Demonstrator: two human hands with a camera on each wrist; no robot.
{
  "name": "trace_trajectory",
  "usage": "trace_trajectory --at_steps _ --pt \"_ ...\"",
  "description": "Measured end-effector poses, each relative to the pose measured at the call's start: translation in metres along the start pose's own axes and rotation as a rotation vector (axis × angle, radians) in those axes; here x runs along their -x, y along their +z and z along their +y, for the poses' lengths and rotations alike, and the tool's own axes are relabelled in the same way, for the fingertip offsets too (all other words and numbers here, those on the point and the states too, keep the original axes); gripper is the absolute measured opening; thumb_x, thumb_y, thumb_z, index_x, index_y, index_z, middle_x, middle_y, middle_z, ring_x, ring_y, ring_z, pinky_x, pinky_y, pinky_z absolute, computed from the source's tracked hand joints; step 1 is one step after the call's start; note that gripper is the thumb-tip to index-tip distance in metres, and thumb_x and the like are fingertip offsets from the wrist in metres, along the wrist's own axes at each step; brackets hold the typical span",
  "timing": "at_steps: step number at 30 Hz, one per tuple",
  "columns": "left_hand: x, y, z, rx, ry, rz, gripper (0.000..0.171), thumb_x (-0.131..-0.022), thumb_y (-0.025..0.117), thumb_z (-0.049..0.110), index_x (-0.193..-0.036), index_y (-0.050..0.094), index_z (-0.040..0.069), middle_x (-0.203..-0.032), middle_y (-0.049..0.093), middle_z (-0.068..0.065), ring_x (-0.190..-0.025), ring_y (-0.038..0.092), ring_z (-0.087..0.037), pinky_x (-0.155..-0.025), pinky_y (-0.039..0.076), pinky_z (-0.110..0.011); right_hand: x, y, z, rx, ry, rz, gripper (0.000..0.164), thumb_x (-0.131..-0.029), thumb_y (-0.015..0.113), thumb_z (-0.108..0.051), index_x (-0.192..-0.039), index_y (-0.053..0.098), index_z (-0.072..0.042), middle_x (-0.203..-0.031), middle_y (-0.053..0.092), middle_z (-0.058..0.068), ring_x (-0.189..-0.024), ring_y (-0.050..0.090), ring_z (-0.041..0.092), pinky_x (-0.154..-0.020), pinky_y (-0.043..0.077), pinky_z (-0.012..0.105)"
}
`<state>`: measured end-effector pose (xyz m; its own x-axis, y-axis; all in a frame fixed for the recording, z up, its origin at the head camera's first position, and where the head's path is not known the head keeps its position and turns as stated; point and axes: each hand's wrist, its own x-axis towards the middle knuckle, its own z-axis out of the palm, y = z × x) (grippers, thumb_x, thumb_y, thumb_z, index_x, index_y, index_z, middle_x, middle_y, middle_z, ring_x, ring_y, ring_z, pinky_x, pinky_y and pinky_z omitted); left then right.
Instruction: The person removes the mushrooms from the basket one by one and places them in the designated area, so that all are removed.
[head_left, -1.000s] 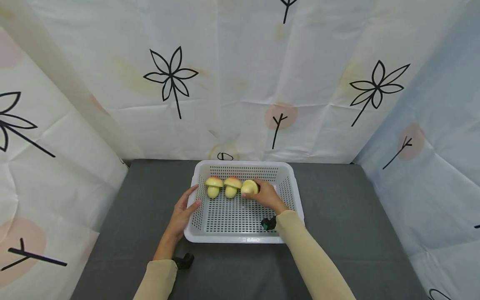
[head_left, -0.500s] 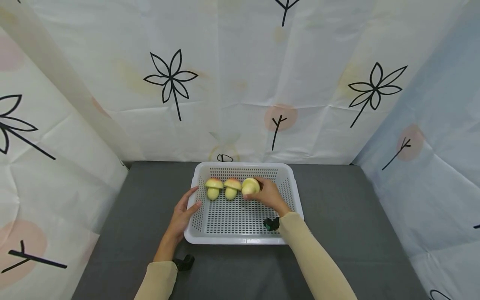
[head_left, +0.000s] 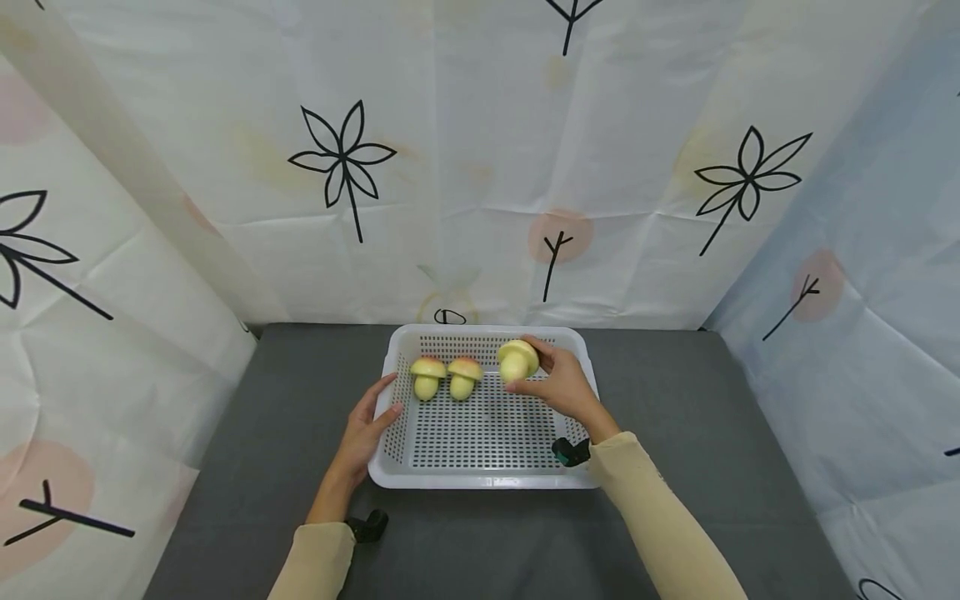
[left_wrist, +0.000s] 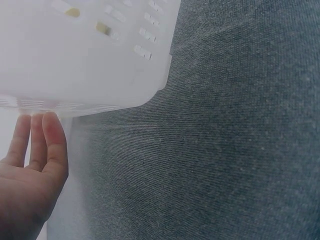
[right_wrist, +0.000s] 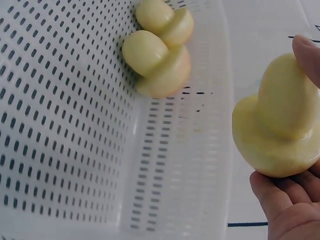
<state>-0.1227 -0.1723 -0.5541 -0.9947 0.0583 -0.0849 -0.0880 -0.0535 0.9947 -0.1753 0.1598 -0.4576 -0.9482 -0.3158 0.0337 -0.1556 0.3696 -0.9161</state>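
Note:
My right hand holds a toy mushroom with a yellow stem and rounded cap, raised over the back right part of the white basket. In the right wrist view the thumb is at the stem of this mushroom and the other fingers are under the cap. Two like mushrooms, a left one and a middle one, lie side by side in the basket, caps toward the back and tinged orange. My left hand rests at the basket's left rim; its straight fingers touch the outer wall.
The perforated basket stands on a dark grey cloth-covered table near its back edge. White printed cloth hangs behind and on both sides. Each wrist wears a small black camera, such as the left wrist's camera.
My right hand has lifted the third mushroom from beside the other two and moved it right and up, turning its stem toward the front. The left hand has stayed at the rim.

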Motion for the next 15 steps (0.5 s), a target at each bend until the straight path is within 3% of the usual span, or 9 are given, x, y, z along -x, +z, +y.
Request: trace_trajectory --at_steps 6,15 --pt "0.000 0.000 0.000 -0.003 0.001 -0.004 0.058 -0.103 0.060 0.011 -0.157 0.037 0.016 -0.162 0.033 -0.012 -0.127 0.048 -0.039 -0.091 0.051 -0.050 0.012 -0.024 -0.002 -0.022 -0.054 0.038 0.086 -0.079 0.089 -0.011 -0.152 0.043 -0.001 -0.149 0.048 0.019 -0.141 0.043 0.033 -0.113 0.035 0.044" --pt "0.001 -0.002 0.000 0.012 -0.005 -0.013 0.059 -0.104 0.059 0.011 -0.158 0.036 0.019 -0.162 0.032 -0.011 -0.128 0.047 -0.045 -0.089 0.052 -0.053 0.031 -0.070 -0.001 0.056 -0.096 0.118 0.086 -0.081 0.087 -0.008 -0.153 0.041 0.000 -0.152 0.044 0.021 -0.142 0.041 0.037 -0.112 0.034 0.041"
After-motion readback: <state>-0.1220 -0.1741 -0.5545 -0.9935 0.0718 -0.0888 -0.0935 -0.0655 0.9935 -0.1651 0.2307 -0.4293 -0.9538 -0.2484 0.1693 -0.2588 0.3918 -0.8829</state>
